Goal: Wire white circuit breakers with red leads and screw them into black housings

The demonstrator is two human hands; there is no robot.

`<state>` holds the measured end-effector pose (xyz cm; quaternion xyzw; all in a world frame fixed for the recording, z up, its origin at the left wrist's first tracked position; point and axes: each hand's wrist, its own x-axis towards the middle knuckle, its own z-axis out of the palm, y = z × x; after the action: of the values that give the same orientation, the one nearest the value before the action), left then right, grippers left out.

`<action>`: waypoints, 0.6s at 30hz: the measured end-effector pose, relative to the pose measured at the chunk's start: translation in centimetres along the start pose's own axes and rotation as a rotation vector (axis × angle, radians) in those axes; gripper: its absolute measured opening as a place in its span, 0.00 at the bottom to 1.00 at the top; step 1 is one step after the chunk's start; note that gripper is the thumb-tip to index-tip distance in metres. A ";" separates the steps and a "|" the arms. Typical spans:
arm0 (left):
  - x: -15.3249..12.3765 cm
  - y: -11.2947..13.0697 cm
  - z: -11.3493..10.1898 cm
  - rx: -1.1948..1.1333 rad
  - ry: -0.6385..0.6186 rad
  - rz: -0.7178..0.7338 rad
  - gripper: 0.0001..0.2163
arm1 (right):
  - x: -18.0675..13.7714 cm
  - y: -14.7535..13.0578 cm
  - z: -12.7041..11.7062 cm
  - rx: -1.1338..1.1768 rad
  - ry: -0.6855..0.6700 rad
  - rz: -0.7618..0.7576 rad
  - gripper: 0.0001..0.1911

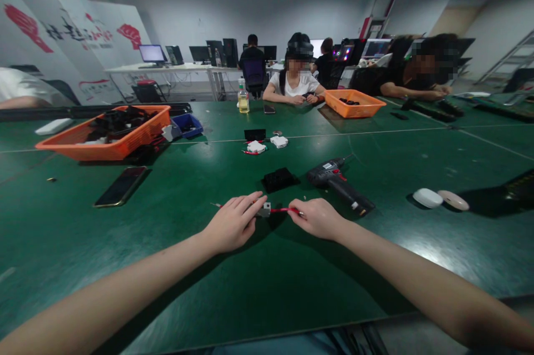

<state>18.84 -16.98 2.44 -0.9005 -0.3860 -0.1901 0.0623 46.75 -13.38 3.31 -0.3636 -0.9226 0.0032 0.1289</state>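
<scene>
My left hand point(233, 220) is closed over a small pale block point(266, 210), with most of it hidden beneath the fingers. A thin red wire point(280, 210) runs from the block's right end into my right hand point(319, 218), whose thumb and fingers pinch it. Another bit of red with a thin tip pokes out to the left of my left hand. Just beyond the hands lies a black plastic part point(279, 179). A dark cordless drill point(340, 181) rests on its side at the right, bit pointing away.
Two white blocks point(279, 142) with red wire lie farther back. At left are a phone point(122, 187), an orange basket point(104, 146) of black parts and a blue bin point(187, 126). A white case point(428, 198) sits right. People sit across the green table point(200, 299).
</scene>
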 end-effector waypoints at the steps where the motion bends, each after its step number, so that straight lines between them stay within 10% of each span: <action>1: 0.0 0.0 0.0 0.002 -0.001 0.000 0.28 | 0.0 -0.1 0.0 0.000 -0.011 0.006 0.12; 18: -0.1 0.0 -0.1 -0.001 0.023 -0.006 0.26 | 0.4 -0.9 -0.5 -0.085 -0.078 0.020 0.15</action>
<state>18.72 -17.04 2.53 -0.8971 -0.3879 -0.2011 0.0656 45.95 -13.81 3.94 -0.3778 -0.9224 -0.0207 0.0773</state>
